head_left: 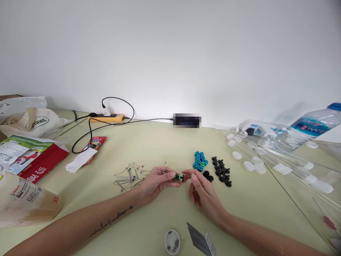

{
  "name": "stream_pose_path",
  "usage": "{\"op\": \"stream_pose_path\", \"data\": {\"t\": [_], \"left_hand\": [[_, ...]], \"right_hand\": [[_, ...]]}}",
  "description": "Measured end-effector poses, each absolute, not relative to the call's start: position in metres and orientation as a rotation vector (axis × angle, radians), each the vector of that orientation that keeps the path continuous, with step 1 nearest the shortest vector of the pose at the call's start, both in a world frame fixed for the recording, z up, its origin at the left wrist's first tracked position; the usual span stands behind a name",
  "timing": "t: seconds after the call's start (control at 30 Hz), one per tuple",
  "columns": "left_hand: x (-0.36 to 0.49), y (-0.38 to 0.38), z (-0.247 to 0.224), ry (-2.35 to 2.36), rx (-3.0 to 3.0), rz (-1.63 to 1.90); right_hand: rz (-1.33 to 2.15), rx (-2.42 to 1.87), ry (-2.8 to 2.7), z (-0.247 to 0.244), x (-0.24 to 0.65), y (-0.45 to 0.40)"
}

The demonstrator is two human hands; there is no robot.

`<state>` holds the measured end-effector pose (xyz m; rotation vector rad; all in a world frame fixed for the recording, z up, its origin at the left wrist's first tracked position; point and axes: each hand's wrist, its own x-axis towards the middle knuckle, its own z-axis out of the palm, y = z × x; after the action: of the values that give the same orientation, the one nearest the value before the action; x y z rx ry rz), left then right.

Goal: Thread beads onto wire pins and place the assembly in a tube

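Note:
Near the middle of the table, my left hand [160, 180] pinches a small green and black part [179, 176], with a thin metal wire running back over the fingers. My right hand [203, 186] is just to its right, thumb and index finger brought together close to the part's right end; whether anything tiny is between them cannot be made out. Blue wheel-like pieces [199, 160] and black pegged pieces [221, 171] lie beyond my right hand. Bent metal wires with small coloured ends [130, 178] are spread out left of my left hand.
A small white cup [172, 242] of metal bits and grey bent rods [201, 239] are at the front. White caps [249, 165], clear tubes and a water bottle [310, 126] occupy the right. Left are a drink cup [29, 202], a box [34, 156], and a power strip [106, 117] with cables.

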<state>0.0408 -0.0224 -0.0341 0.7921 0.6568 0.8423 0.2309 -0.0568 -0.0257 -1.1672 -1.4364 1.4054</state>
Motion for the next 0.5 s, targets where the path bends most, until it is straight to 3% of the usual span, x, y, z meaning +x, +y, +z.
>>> {"op": "stream_pose_path", "data": {"t": [0.5], "left_hand": [[0.0401, -0.0239, -0.0342, 0.676, 0.852, 0.794]], "right_hand": [[1.390, -1.231, -1.615, -0.0256, 0.2303, -0.0565]]}}
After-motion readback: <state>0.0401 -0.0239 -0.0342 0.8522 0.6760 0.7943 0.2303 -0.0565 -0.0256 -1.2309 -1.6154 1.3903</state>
